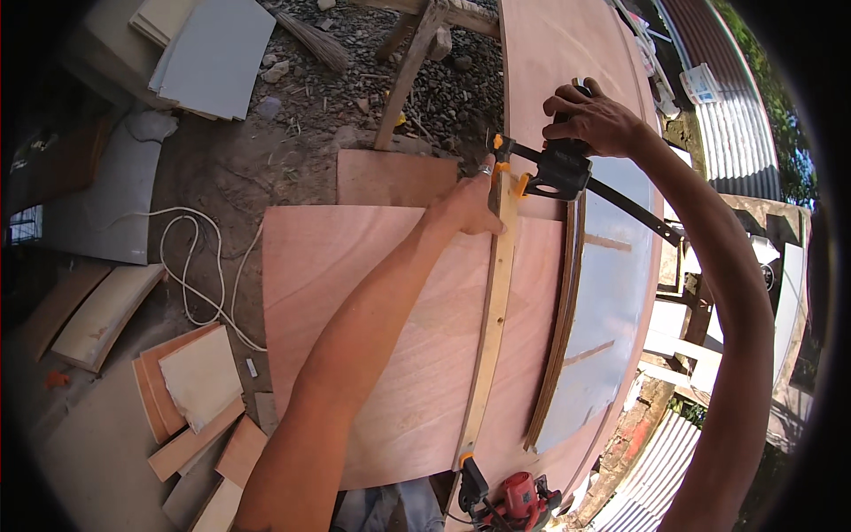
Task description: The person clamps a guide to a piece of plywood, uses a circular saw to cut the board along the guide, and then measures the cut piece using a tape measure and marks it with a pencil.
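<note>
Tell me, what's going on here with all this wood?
Someone is working with bare hands at a narrow wooden strip lying across a plywood sheet. The right hand grips a black bar clamp with orange pads at the strip's far end, while the left hand is against the strip there. A second clamp is at the near end, beside a red power tool. I can't tell how tight the far clamp is.

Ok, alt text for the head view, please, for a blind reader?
The right hand grips a black clamp at the far end of a wooden strip, where the left hand also rests. The strip lies across a plywood sheet; a second clamp and a red power tool are by its near end.
</note>
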A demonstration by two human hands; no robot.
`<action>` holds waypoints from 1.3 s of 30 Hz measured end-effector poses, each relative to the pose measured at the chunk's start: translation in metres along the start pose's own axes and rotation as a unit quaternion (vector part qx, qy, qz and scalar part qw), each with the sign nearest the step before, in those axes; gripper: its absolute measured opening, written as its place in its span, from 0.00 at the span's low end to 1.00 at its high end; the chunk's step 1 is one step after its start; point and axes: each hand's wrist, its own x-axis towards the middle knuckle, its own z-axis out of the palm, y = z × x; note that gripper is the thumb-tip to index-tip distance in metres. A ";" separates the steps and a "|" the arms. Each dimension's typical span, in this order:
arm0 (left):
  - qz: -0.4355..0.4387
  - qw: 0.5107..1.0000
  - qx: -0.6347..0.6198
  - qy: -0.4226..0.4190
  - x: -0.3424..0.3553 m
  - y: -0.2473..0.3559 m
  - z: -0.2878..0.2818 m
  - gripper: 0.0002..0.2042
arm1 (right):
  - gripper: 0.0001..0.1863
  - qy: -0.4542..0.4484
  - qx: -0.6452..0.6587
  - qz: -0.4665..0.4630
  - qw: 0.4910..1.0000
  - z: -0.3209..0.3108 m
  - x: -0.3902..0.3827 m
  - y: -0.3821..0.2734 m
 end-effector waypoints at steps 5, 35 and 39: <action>0.023 1.000 -0.007 0.005 0.010 -0.003 0.009 0.60 | 0.33 -0.043 0.059 0.044 0.996 0.024 -0.012 0.003; -0.040 0.998 -0.041 0.040 0.003 -0.016 0.021 0.36 | 0.15 -0.076 0.006 0.163 0.984 0.000 0.004 -0.058; -0.047 0.998 -0.029 0.003 -0.017 -0.005 0.009 0.38 | 0.15 -0.049 0.001 0.126 0.991 -0.001 0.000 -0.062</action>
